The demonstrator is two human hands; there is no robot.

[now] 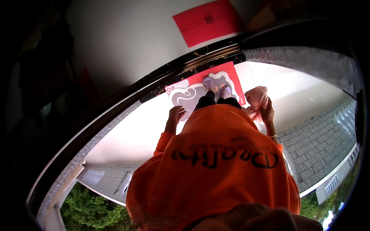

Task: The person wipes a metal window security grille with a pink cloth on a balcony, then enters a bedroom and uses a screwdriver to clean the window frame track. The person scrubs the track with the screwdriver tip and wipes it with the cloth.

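My right hand [267,111] grips a crumpled pink cloth [256,97] beside my right hip, and part of the cloth hangs below the fingers. My left hand [177,113] hangs at my left side with loosely bent fingers and nothing visible in it. Between the hands is the front of my orange shirt [222,138], which bears dark lettering. Beyond it, my feet in light purple slippers [208,83] stand on a grey mat with a pale wavy edge [189,96]. This mat lies over a red mat [234,72].
A dark door sill with gold-coloured veins [196,69] runs just beyond my feet. Past it, another red mat [208,24] lies on the pale indoor floor. Grey block paving [315,144], white balusters [345,115] and green trees [92,209] show around the sides.
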